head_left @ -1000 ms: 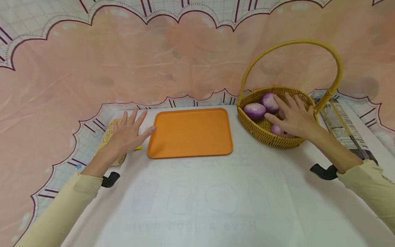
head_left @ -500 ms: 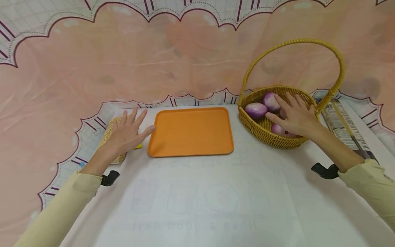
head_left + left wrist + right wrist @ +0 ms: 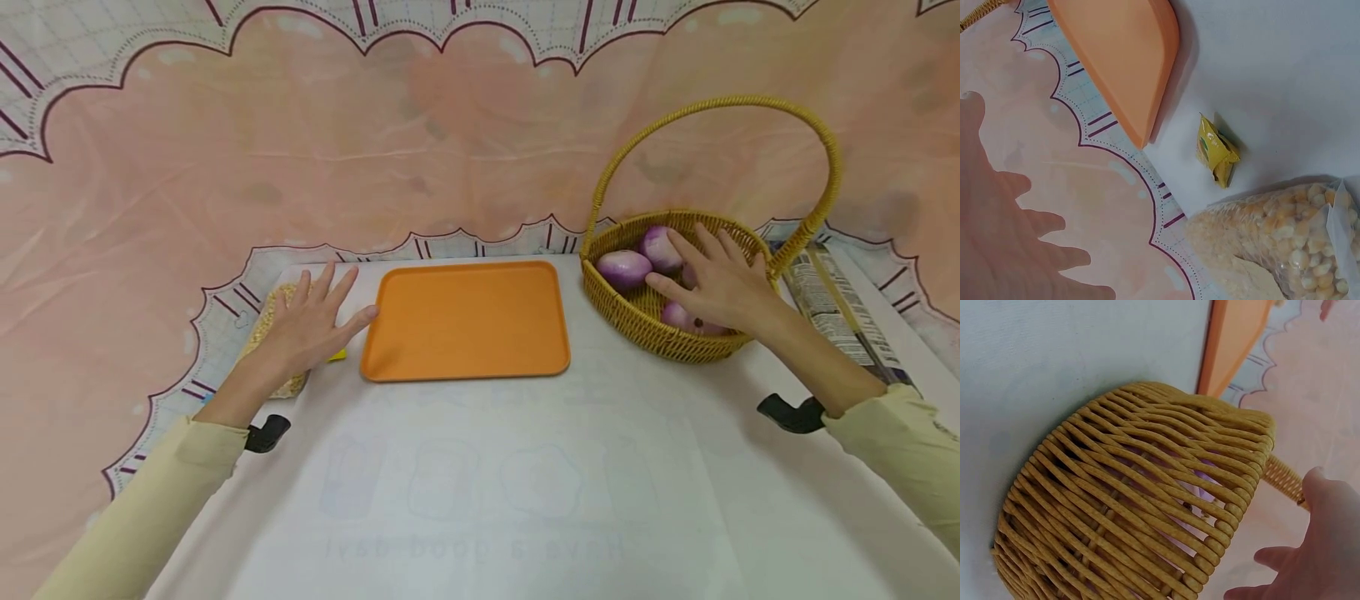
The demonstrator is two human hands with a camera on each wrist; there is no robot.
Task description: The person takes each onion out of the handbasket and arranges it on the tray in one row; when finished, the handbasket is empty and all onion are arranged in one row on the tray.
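Two hands, both with fingers spread wide and holding nothing: our left hand [image 3: 306, 329] hangs above the clear plastic bag of pale yellow corn kernels [image 3: 1279, 234] by the desk's [image 3: 480, 467] far left corner; our right hand [image 3: 716, 287] is above the oval mustard-yellow woven basket [image 3: 637, 327] near the far edge, right of middle. No contact that we can see.

Glossy, rounded purple-and-white vegetables [image 3: 625, 269], onions by the look, lie inside the basket; some are partly hidden by our hand.

Handling well, in our judgement: come down from above, clear of the tall hoop handle [image 3: 716, 102], narrow the fingers to one piece and hold it by its sides, since smooth skins may slip. Corn would shift, so support the bag across its breadth; mind the small yellow wrapped packet [image 3: 1215, 153] just beside it.

The flat orange rectangular tray [image 3: 465, 321] lies at the far edge, between both hands; keep sleeves off its rim. A flat dark-and-silver printed package [image 3: 840, 308] lies along the right edge, near our right forearm.
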